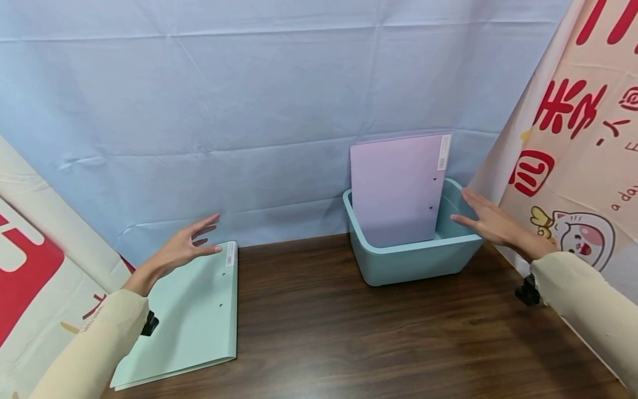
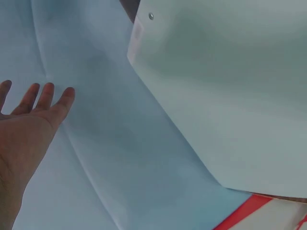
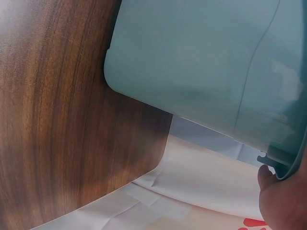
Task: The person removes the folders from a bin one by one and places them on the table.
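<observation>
Currently, the green folder (image 1: 199, 310) lies outside the bin (image 1: 418, 266), beneath the left hand (image 1: 181, 249), whose parted fingers hold nothing. Farther off, the right hand (image 1: 490, 221), fingers extended, is at the bin's rim; contact is unclear. Left of it, the purple folder (image 1: 394, 194) already stands inside, lower edge hidden.

Mint folder (image 1: 199, 310); lilac folder (image 1: 396, 188) in bin (image 1: 418, 265)
</observation>
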Tool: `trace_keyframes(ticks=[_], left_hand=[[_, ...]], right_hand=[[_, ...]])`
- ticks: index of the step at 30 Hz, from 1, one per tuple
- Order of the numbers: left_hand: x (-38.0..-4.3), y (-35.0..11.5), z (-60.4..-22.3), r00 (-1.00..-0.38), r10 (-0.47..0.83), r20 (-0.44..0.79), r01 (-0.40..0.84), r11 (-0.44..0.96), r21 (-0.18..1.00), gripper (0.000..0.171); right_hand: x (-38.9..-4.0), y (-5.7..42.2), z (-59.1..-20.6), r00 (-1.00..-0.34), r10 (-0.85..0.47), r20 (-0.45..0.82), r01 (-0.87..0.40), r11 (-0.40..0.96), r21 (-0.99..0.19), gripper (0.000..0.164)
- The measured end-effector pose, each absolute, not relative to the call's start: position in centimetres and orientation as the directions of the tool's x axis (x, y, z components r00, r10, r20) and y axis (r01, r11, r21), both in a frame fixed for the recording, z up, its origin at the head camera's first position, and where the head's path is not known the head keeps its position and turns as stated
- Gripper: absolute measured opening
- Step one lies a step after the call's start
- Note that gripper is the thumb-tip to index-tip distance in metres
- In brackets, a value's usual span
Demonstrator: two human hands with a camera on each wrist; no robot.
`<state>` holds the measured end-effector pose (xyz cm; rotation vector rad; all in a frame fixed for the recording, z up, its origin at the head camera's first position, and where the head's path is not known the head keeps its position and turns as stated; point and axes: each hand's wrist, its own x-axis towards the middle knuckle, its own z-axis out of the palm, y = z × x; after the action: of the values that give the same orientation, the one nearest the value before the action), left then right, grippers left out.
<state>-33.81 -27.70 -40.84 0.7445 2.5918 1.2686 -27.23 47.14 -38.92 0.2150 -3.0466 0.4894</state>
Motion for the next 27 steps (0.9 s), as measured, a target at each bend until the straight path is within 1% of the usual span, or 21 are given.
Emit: trace_keyframes(ticks=[11, 18, 27], left_hand=[[-33.9, -25.5, -40.2, -0.836, 0.542, 0.089, 0.386, 0.466, 0.796, 0.091], [-34.0, -24.5, -40.3, -0.828, 0.553, 0.095, 0.391, 0.447, 0.805, 0.089], [-34.1, -22.7, -40.0, -0.801, 0.587, 0.117, 0.408, 0.393, 0.824, 0.088]], right_hand=[[-27.3, 47.1, -38.8, -0.988, -0.139, 0.073, -0.155, 0.936, -0.317, 0.098], [-27.3, 47.1, -38.9, -0.987, -0.139, 0.075, -0.156, 0.937, -0.312, 0.098], [-27.2, 47.1, -38.9, -0.989, -0.134, 0.071, -0.149, 0.936, -0.317, 0.099]])
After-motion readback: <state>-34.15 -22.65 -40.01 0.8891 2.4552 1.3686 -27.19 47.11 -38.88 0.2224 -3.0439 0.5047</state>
